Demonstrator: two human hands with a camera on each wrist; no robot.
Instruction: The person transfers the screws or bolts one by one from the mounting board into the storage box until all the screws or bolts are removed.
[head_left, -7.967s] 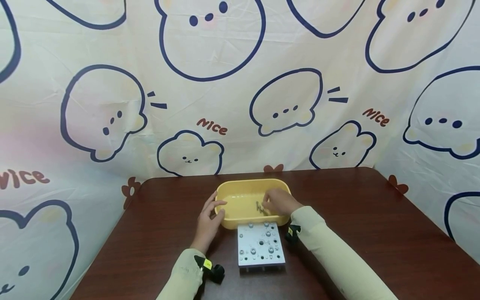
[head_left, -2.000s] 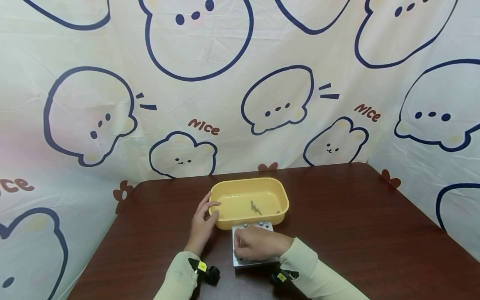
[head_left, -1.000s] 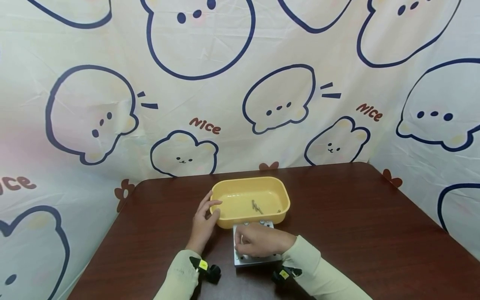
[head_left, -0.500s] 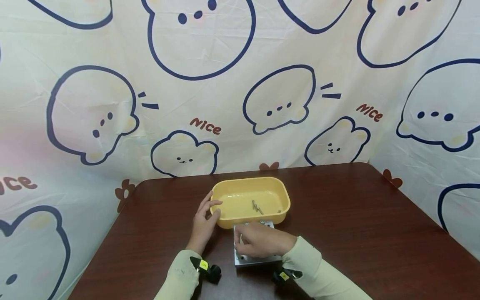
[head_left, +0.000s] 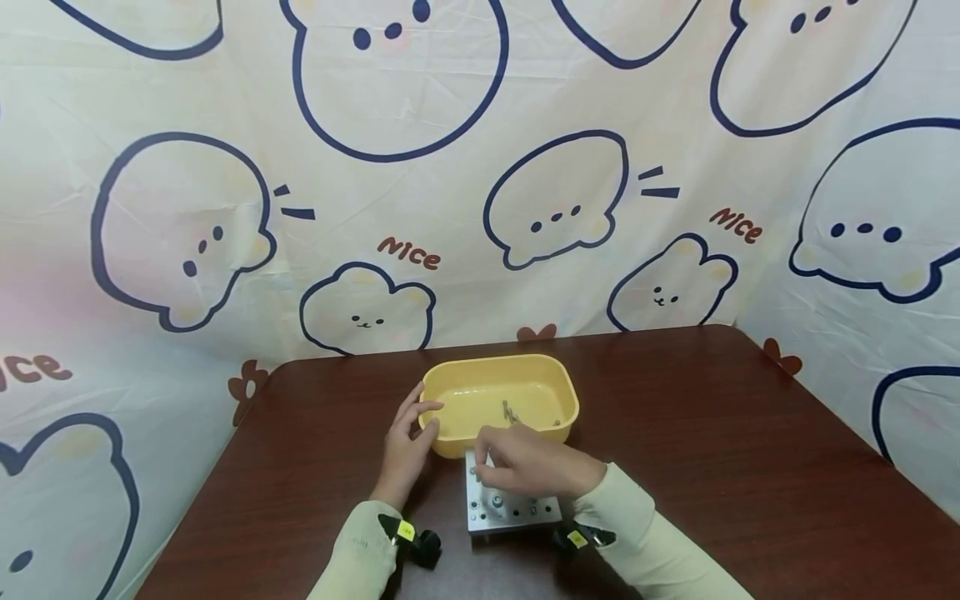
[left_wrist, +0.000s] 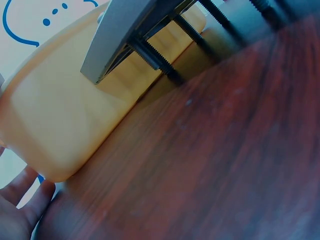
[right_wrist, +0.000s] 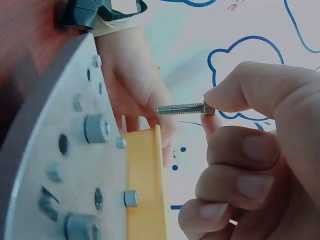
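Note:
My right hand (head_left: 536, 462) pinches a small silver bolt (right_wrist: 182, 109) by its head between thumb and index finger, the other fingers curled. In the right wrist view the bolt's threaded shank points at the silver metal plate (head_left: 513, 521), clear of its surface. Several screw heads and holes dot the plate, and threaded legs (left_wrist: 189, 31) show beneath it in the left wrist view. My left hand (head_left: 405, 454) rests at the left end of the yellow tray (head_left: 457, 442), spread fingers touching its rim. The right hand hides part of the plate in the head view.
A few small bolts (head_left: 510, 412) lie inside the tray, with one tiny piece (head_left: 557, 422) near its right end. The plate stands just in front of the tray on the brown table (head_left: 675, 417). A printed cloth (head_left: 465, 200) hangs behind.
Eight seconds ago my right hand was inside the tray. It then worked low over the plate, and has now lifted up and away, uncovering the front screws. The left hand stays put.

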